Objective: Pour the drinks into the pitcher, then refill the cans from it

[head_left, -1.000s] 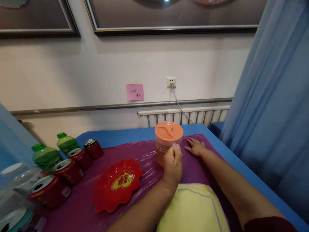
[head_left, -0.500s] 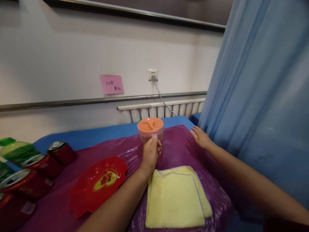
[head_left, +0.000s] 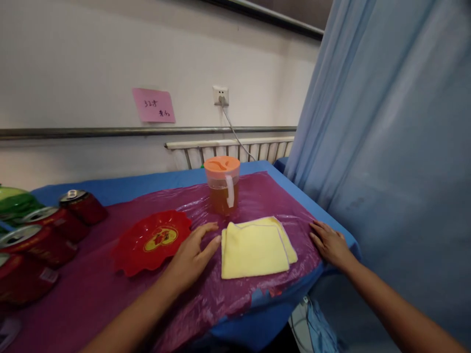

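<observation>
My left hand (head_left: 192,255) is open over the purple plastic sheet, fingers apart, between a red scalloped plate (head_left: 127,245) and a folded yellow cloth (head_left: 253,252). Beyond the cloth stands a clear plastic pitcher (head_left: 222,189) with an orange lid and a yellowish-brown liquid inside; its handle faces me. Nothing touches the pitcher. My right hand (head_left: 330,243) rests with spread fingers at the right edge of the purple sheet (head_left: 265,196), to the right of the cloth, and holds nothing.
Several red drink cans (head_left: 83,207) and a green bottle (head_left: 16,202) stand on the left. A blue cloth (head_left: 147,182) lies beneath the sheet. A blue curtain (head_left: 353,122) hangs close on the right. Behind are a wall socket (head_left: 221,95) and a radiator (head_left: 257,143).
My left hand has let go of the pitcher's handle and come back toward me, left of the cloth. My right hand has moved nearer, onto the sheet's right edge. The view has shifted.
</observation>
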Action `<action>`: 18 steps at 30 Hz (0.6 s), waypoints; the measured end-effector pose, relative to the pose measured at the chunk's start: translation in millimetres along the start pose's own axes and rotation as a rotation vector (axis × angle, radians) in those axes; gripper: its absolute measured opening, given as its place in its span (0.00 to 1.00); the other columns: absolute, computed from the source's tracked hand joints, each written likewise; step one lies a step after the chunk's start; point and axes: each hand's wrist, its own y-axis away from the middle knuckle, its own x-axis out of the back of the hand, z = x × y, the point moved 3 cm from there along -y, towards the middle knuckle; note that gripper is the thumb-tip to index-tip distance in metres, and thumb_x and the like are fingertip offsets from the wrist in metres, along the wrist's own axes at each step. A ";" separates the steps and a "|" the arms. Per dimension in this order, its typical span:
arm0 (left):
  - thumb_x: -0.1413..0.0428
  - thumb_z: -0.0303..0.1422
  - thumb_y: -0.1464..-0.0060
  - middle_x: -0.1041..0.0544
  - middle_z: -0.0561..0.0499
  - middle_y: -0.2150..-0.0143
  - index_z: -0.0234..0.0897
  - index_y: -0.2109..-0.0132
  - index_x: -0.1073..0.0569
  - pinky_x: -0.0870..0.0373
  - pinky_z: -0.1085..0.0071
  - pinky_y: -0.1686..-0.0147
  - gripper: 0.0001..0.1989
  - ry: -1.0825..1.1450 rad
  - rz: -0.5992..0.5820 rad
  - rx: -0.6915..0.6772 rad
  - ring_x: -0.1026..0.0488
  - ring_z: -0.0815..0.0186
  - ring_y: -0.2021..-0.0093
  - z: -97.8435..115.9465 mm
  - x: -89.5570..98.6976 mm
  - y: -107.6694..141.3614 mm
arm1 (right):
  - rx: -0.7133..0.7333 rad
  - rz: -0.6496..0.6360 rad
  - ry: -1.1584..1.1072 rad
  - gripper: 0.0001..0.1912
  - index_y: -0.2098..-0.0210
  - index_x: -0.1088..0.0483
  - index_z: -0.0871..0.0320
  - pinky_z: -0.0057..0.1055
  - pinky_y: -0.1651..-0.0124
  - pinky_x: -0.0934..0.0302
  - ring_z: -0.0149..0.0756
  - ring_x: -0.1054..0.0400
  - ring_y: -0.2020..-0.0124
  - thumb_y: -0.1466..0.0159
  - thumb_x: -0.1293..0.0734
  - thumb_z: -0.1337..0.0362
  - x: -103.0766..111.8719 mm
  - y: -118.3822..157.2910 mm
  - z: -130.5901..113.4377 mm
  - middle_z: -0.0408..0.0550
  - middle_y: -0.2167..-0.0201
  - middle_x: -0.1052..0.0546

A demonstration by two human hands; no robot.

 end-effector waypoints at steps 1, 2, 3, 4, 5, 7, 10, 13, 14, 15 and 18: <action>0.49 0.51 0.38 0.24 0.40 0.39 0.38 0.43 0.26 0.34 0.49 0.36 0.26 -0.065 -0.011 -0.011 0.28 0.50 0.38 -7.5 5.0 18.0 | -0.006 0.001 0.014 0.27 0.38 0.29 0.56 0.53 0.38 0.41 0.49 0.36 0.35 0.27 0.47 0.53 -1.9 0.9 2.7 0.56 0.35 0.31; 0.49 0.50 0.37 0.24 0.41 0.38 0.38 0.43 0.26 0.34 0.48 0.36 0.26 -0.133 -0.021 -0.025 0.28 0.50 0.37 -15.8 9.5 35.6 | -0.012 0.004 0.025 0.28 0.38 0.30 0.57 0.53 0.38 0.41 0.50 0.37 0.35 0.28 0.48 0.52 -3.5 1.4 5.1 0.57 0.35 0.31; 0.49 0.49 0.37 0.25 0.41 0.37 0.39 0.42 0.25 0.34 0.48 0.35 0.25 -0.200 -0.022 -0.041 0.29 0.49 0.36 -24.5 13.8 52.7 | -0.020 0.009 0.031 0.28 0.38 0.30 0.59 0.53 0.37 0.42 0.51 0.37 0.34 0.28 0.48 0.52 -4.9 1.9 7.2 0.58 0.35 0.31; 0.49 0.49 0.37 0.26 0.41 0.36 0.40 0.42 0.25 0.34 0.47 0.36 0.24 -0.265 -0.023 -0.057 0.29 0.49 0.36 -33.5 17.6 69.1 | -0.026 0.012 0.033 0.29 0.38 0.30 0.60 0.53 0.37 0.42 0.51 0.37 0.34 0.28 0.48 0.51 -5.9 2.3 8.8 0.59 0.35 0.31; 0.48 0.48 0.37 0.26 0.41 0.35 0.40 0.41 0.25 0.33 0.46 0.36 0.24 -0.326 -0.023 -0.072 0.29 0.48 0.36 -42.4 21.0 84.8 | -0.026 0.012 0.033 0.30 0.39 0.30 0.60 0.52 0.36 0.42 0.51 0.37 0.35 0.28 0.48 0.51 -6.6 2.7 9.9 0.59 0.35 0.30; 0.47 0.48 0.37 0.26 0.41 0.35 0.41 0.40 0.25 0.31 0.46 0.38 0.24 -0.427 -0.014 -0.100 0.28 0.48 0.37 -58.3 26.8 113.5 | -0.021 0.010 0.033 0.30 0.40 0.29 0.61 0.50 0.36 0.42 0.50 0.35 0.36 0.28 0.48 0.51 -6.8 4.1 11.3 0.60 0.36 0.29; 0.45 0.47 0.37 0.25 0.43 0.36 0.44 0.38 0.27 0.26 0.48 0.41 0.24 -0.506 0.005 -0.163 0.26 0.49 0.38 -73.3 32.1 149.0 | -0.026 0.009 0.044 0.29 0.42 0.27 0.63 0.50 0.37 0.40 0.53 0.32 0.38 0.30 0.47 0.52 -4.6 8.4 14.9 0.63 0.39 0.28; 0.43 0.45 0.37 0.25 0.45 0.36 0.47 0.37 0.28 0.25 0.51 0.42 0.23 -0.529 0.042 -0.239 0.25 0.50 0.39 -79.1 33.6 174.0 | -0.070 -0.011 0.117 0.29 0.44 0.27 0.63 0.52 0.39 0.38 0.55 0.31 0.39 0.31 0.45 0.51 0.5 15.1 22.5 0.65 0.40 0.27; 0.42 0.45 0.37 0.25 0.45 0.36 0.48 0.37 0.28 0.25 0.51 0.42 0.24 -0.536 0.058 -0.260 0.25 0.50 0.39 -80.1 33.5 180.0 | -0.096 -0.018 0.162 0.29 0.45 0.26 0.62 0.52 0.41 0.37 0.55 0.31 0.40 0.31 0.45 0.50 3.6 17.2 24.7 0.64 0.41 0.26; 0.42 0.45 0.38 0.25 0.45 0.36 0.48 0.37 0.29 0.25 0.51 0.42 0.24 -0.545 0.071 -0.278 0.25 0.50 0.39 -81.1 33.1 184.7 | -0.124 -0.019 0.215 0.28 0.47 0.25 0.62 0.52 0.42 0.36 0.56 0.30 0.41 0.31 0.45 0.50 7.8 19.0 25.5 0.65 0.42 0.26; 0.41 0.45 0.38 0.25 0.47 0.36 0.50 0.36 0.29 0.24 0.51 0.43 0.24 -0.559 0.081 -0.305 0.25 0.50 0.39 -84.3 31.5 192.8 | -0.122 0.038 0.317 0.24 0.49 0.25 0.62 0.56 0.47 0.34 0.60 0.29 0.43 0.31 0.45 0.55 26.6 22.3 7.1 0.68 0.43 0.26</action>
